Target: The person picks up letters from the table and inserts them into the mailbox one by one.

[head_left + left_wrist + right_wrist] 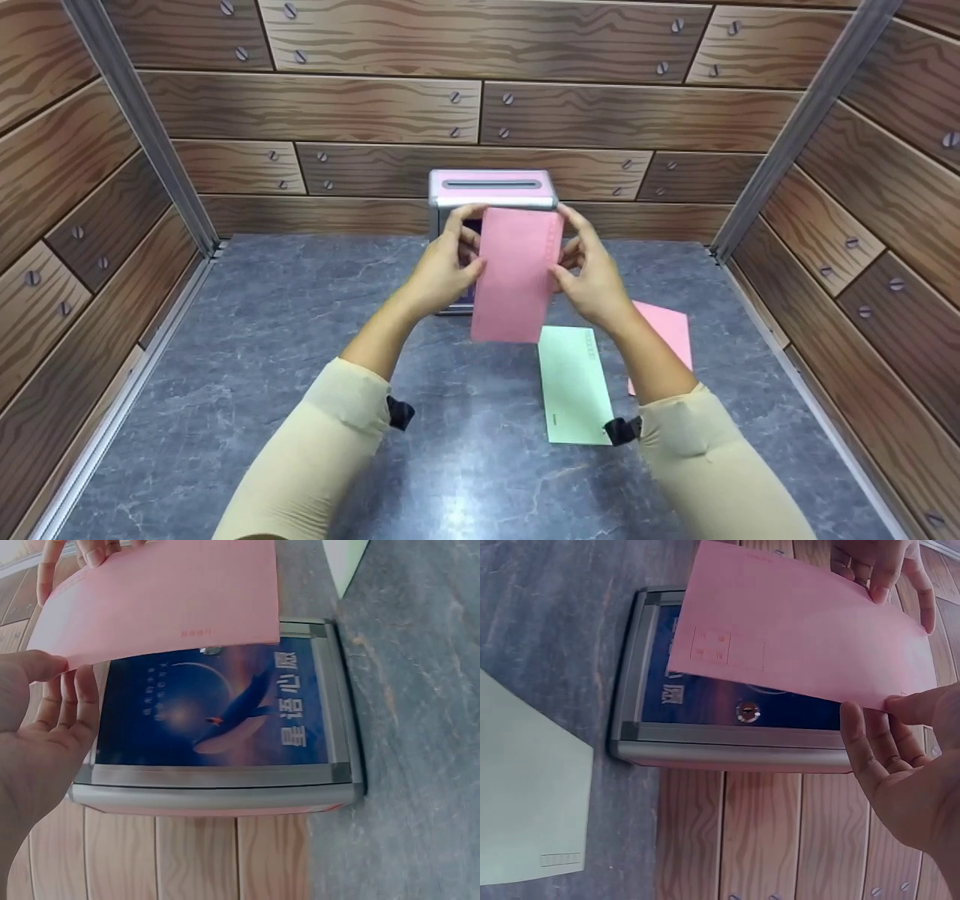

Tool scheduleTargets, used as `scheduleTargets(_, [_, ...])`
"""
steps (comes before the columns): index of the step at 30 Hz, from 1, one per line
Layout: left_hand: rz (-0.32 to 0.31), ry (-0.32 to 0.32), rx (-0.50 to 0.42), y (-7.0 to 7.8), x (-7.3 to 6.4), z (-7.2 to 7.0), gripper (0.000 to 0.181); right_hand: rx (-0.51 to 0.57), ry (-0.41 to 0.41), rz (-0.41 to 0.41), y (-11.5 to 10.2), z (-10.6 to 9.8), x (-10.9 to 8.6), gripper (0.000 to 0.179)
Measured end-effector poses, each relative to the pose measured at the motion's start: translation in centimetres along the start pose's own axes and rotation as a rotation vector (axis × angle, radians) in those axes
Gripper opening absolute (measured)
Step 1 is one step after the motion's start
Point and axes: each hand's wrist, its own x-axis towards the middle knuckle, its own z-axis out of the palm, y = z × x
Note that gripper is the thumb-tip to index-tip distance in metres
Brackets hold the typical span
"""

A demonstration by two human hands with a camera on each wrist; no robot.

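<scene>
Sleeved left arm and right arm reach forward, converging on pink envelope; left hand pinches its left edge, right hand its right, thumbs partway down, index fingers near upper corners, other fingers bent, bare wrists outside envelope's sides

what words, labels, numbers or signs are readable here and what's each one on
"星语心愿": large characters on the front of the box
Smaller lines on the box: too blurred to read
Held pink envelope: small red print, including in a corner frame, too blurred to read
Green envelope: row of small squares and tiny dark print, too small to read
Other pink envelope: partly hidden, no print visible
</scene>
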Motion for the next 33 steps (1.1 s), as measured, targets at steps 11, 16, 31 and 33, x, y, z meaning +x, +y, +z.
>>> scheduleTargets(11, [0.017,0.037,0.005,0.8,0.5,-1.2,0.081,-0.02,0.031,-0.063,-1.7,-0.2,1.3,0.086])
scheduleTargets(16, [0.023,0.049,0.016,1.3,0.9,-1.8,0.081,-0.04,0.051,-0.082,-2.3,-0.3,1.8,0.086])
scheduleTargets(31, [0.122,0.119,0.071,2.8,2.2,-3.0,0.076,-0.057,0.185,-0.168,-4.1,-0.5,3.4,0.082])
scheduleTargets(33, [0.131,0.129,0.076,2.8,2.3,-3.2,0.075,-0.061,0.187,-0.177,-4.3,-0.6,3.6,0.081])
